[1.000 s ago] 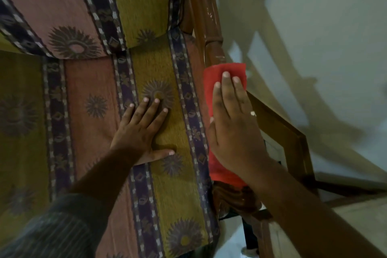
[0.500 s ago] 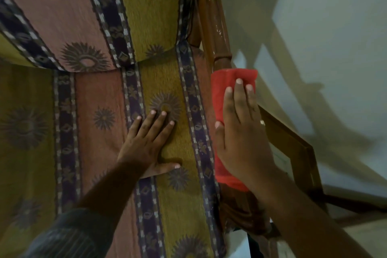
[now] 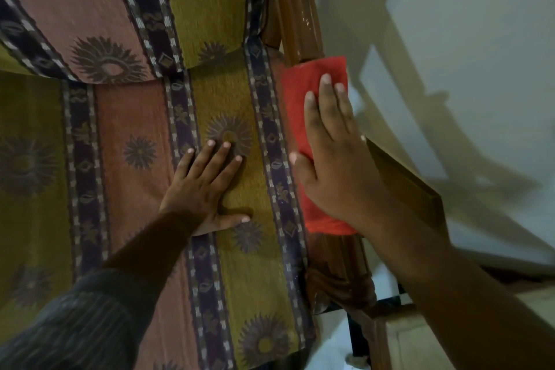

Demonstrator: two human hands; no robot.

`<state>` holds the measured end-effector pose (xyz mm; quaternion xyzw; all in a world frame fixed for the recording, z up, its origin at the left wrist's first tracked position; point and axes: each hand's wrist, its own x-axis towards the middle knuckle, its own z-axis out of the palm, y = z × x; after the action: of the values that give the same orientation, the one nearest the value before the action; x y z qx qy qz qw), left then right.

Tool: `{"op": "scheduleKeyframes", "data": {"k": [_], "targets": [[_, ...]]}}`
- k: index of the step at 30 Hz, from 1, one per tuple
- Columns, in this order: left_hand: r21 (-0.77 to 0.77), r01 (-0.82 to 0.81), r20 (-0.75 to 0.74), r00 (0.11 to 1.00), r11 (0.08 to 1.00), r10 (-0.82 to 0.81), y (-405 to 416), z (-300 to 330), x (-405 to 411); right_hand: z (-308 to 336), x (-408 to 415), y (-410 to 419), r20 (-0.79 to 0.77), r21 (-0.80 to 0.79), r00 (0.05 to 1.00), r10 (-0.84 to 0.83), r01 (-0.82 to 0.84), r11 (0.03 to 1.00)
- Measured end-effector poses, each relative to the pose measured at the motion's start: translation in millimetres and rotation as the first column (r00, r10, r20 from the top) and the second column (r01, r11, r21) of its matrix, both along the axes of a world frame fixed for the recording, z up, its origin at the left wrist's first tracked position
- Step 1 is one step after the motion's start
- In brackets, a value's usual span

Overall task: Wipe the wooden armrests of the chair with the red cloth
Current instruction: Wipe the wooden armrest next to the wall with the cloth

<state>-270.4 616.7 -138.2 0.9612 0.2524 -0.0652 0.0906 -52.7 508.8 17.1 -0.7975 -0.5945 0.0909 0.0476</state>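
Observation:
The red cloth [image 3: 303,99] is draped over the chair's right wooden armrest [image 3: 300,15], a glossy brown rail running from the top of the view down to a carved front end. My right hand [image 3: 333,165] lies flat on the cloth, fingers pointing up the rail, pressing it onto the wood. My left hand [image 3: 207,186] rests palm down with fingers spread on the patterned seat cushion [image 3: 135,189], holding nothing. The part of the armrest under the cloth is hidden. The left armrest is out of view.
The striped back cushion [image 3: 99,9] fills the upper left. A pale wall [image 3: 465,54] with chair shadows lies to the right. A second wooden frame piece [image 3: 408,186] angles out beside my right wrist. Light floor shows at the bottom right.
My right hand and the red cloth slid a little farther up the armrest toward the chair back. The left hand stayed planted on the seat.

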Motion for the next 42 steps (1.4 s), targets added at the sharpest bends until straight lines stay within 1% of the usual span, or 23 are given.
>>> {"op": "scheduleKeyframes", "data": {"k": [2, 5, 6, 10, 15, 17, 19, 22, 27, 30, 32, 34, 36, 40, 42], "targets": [[0.003, 0.001, 0.002, 1.000, 1.000, -0.001, -0.3, -0.4, 0.6, -2.0, -9.8, -27.0, -0.040, 0.016, 0.999, -0.023, 0.024, 1.000], [0.005, -0.008, 0.003, 1.000, 1.000, 0.008, -0.2, -1.1, 1.0, -6.2, -26.7, -73.6, -0.150, 0.065, 0.987, -0.056, 0.066, 0.996], [0.004, -0.009, 0.006, 1.000, 1.000, 0.009, -0.9, -1.7, 1.1, -7.7, -31.6, -87.6, -0.153, 0.067, 0.986, -0.060, 0.071, 0.995], [0.008, -0.007, 0.011, 1.000, 1.000, 0.007, -2.2, -2.0, 1.8, -11.4, -42.5, -110.3, 0.011, 0.034, 1.000, -0.015, 0.015, 0.999], [0.007, -0.010, 0.020, 1.000, 1.000, 0.010, -3.8, -1.0, 2.0, -4.0, -38.8, -83.6, 0.139, -0.069, 0.988, 0.067, -0.058, 0.996], [0.005, -0.006, 0.020, 1.000, 1.000, 0.006, -3.6, -1.1, 1.4, -2.5, -37.4, -70.1, 0.194, -0.094, 0.976, 0.102, -0.085, 0.992], [0.009, -0.007, 0.019, 1.000, 1.000, 0.006, -3.0, -1.0, 0.9, -1.8, -35.7, -59.6, 0.216, -0.089, 0.969, 0.120, -0.103, 0.991], [0.009, -0.002, 0.015, 1.000, 1.000, 0.002, -3.3, -0.6, 1.1, -1.7, -28.4, -42.4, 0.183, -0.042, 0.980, 0.073, -0.066, 0.997], [0.018, 0.001, 0.031, 1.000, 1.000, -0.002, -3.5, -1.0, 0.8, 0.8, -17.4, -10.0, 0.108, 0.008, 0.989, -0.104, 0.104, 0.995], [0.018, 0.001, 0.022, 1.000, 1.000, -0.002, -3.2, -1.3, 0.6, 0.1, -21.6, -19.8, 0.112, 0.043, 0.987, -0.119, 0.114, 0.993], [0.009, 0.000, 0.020, 1.000, 1.000, 0.000, -2.4, -1.6, -0.1, -0.8, -28.6, -34.9, 0.087, 0.064, 0.990, -0.115, 0.110, 0.992], [0.007, -0.001, 0.027, 1.000, 1.000, 0.001, -1.8, -2.5, -0.5, -1.7, -33.5, -49.4, 0.045, 0.051, 0.994, -0.098, 0.096, 0.994], [0.009, 0.001, 0.034, 0.999, 1.000, -0.001, -1.4, -4.1, -1.1, -2.5, -32.1, -53.2, 0.042, 0.032, 0.998, -0.047, 0.046, 0.998], [0.002, 0.001, 0.053, 0.999, 1.000, -0.001, -1.8, -5.7, -1.4, -0.9, -14.0, -16.5, 0.176, -0.017, 0.978, 0.113, -0.112, 0.994], [0.005, 0.002, 0.054, 0.999, 1.000, -0.002, -2.0, -4.3, -0.7, 1.1, -3.9, 7.9, 0.206, -0.032, 0.969, 0.134, -0.130, 0.991]]}}
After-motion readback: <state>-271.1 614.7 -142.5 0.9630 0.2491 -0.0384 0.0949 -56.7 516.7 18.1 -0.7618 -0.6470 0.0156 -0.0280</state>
